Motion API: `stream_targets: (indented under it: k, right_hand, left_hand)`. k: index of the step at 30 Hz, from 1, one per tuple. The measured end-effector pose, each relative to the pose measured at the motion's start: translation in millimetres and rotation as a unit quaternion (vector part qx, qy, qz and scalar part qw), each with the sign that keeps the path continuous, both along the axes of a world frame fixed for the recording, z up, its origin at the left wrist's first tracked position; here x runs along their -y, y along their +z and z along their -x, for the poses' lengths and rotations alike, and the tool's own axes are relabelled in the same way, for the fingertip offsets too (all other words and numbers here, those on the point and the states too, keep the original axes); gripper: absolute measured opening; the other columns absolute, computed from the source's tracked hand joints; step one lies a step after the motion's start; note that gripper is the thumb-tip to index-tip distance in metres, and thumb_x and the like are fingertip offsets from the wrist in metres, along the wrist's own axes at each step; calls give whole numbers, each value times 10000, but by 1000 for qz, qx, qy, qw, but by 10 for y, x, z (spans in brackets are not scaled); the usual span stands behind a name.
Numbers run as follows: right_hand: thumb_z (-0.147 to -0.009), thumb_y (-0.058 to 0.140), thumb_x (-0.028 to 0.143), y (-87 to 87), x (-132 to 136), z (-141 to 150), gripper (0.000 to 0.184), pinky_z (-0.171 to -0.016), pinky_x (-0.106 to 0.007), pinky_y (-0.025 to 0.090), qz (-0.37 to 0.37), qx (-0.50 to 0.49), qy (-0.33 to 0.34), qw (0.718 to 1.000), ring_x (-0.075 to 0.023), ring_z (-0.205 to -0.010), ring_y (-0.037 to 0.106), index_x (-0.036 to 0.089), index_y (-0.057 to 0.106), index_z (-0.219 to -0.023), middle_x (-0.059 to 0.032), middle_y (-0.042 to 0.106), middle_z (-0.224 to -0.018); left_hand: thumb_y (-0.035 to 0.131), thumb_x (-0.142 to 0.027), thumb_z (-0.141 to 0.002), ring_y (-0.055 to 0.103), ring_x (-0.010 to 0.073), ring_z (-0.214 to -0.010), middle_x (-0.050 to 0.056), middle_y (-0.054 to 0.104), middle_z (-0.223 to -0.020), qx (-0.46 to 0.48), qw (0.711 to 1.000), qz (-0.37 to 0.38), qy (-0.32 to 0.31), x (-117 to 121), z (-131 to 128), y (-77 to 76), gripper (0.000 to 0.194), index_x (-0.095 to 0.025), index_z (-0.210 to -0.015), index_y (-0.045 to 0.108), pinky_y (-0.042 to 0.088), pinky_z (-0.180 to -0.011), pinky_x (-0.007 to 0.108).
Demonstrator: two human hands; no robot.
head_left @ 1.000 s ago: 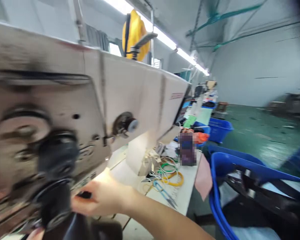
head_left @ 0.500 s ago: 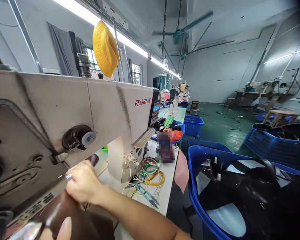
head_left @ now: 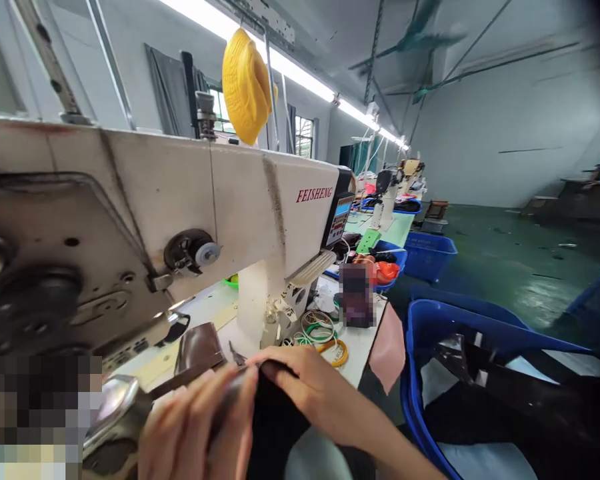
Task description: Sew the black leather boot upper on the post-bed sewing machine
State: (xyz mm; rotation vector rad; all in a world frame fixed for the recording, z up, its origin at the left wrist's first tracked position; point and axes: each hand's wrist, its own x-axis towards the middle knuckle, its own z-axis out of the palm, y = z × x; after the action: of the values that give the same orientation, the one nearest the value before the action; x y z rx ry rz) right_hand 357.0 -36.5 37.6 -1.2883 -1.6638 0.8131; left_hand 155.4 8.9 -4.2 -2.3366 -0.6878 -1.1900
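Note:
A dark leather piece [head_left: 276, 423] is held between my two hands at the bottom of the view, its black inner side and a pale blue patch showing. My left hand [head_left: 200, 420] grips its upper edge, fingers bent over the leather. On the far edge, my right hand [head_left: 305, 380] pinches it between thumb and fingers. Both are in front of the white sewing machine [head_left: 250, 207], whose blurred head is to the left. Brown leather [head_left: 197, 350] lies behind my left hand; whether it joins the held piece I cannot tell.
Coiled cords [head_left: 323, 327] lie on the white tabletop [head_left: 375, 317] beyond my right hand. A pink sheet [head_left: 387, 350] hangs at its edge. To the right stands a blue bin [head_left: 415, 393] of black pieces; a yellow hat [head_left: 247, 87] hangs above the machine.
My right hand has moved from beside the machine's head down and right. My left hand has risen into fuller view, and the leather is now away from the machine. The view has turned left.

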Motion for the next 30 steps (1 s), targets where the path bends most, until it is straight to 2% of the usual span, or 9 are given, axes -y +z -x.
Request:
stream_targets:
  k: [1,3,6,8,11,14,19,28,30]
  right_hand:
    - [-1011,525,187,57,59,-19,261,-938,-283,452,1,12,7,1000,-190,-1040,681,253,768,-1080,6,767,-1050]
    - [-1013,541,220,172,149,-53,219,-860,-272,440,13,41,24,999,-178,-924,655,236,753,-963,22,737,-930]
    - [-1001,559,273,272,229,-96,198,-780,-262,417,38,34,70,996,-162,-825,585,204,709,-890,24,671,-849]
    - [-985,578,322,274,268,-117,215,-759,-253,414,41,-2,98,994,-159,-809,551,192,687,-853,24,619,-805]
    - [-985,581,379,226,347,-142,260,-758,-248,426,41,-39,113,992,-160,-815,538,180,670,-842,15,595,-805]
    - [-996,575,360,184,446,-171,248,-761,-250,419,46,-48,121,990,-153,-809,527,174,674,-865,11,599,-819]
    - [-989,598,478,172,578,-212,330,-773,-255,420,49,-64,140,987,-151,-804,526,178,678,-878,21,589,-805]
    - [-982,607,520,177,705,-228,367,-912,-301,462,41,-88,147,984,-193,-923,614,182,720,-898,14,657,-853]
    - [-995,605,490,229,747,-218,337,-904,-293,471,29,-80,135,987,-190,-920,624,191,741,-919,15,678,-869]
  left_hand:
    - [663,-238,-905,573,282,-1244,86,661,-1334,-5,999,34,7,13,35,117,521,-179,-1410,552,261,-1227,403]
    - [540,-432,-983,628,286,-1202,66,696,-1275,-30,980,195,-4,28,114,303,433,-218,-1354,604,435,-1115,390]
    - [401,-627,-985,724,237,-1005,9,764,-1076,-40,889,456,-2,107,193,486,486,-302,-1127,733,590,-783,282]
    - [417,-733,-907,718,253,-1009,13,763,-1068,-6,843,537,33,204,194,574,562,-313,-1043,765,591,-772,285]
    - [505,-761,-817,683,271,-1093,13,744,-1119,27,791,607,67,361,147,686,556,-320,-1024,773,562,-912,322]
    - [564,-727,-817,689,264,-1012,25,742,-1030,31,759,649,52,489,87,780,520,-278,-978,774,559,-859,310]
    - [547,-719,-813,657,231,-772,37,701,-833,17,771,636,43,644,18,884,542,-208,-716,699,484,-595,253]
    - [537,-678,-855,597,187,-641,12,638,-699,-7,760,650,12,773,-46,930,527,-197,-786,741,452,-526,243]
    - [518,-644,-892,622,188,-642,15,663,-704,-9,777,629,-2,805,-40,972,511,-196,-797,744,462,-519,238]
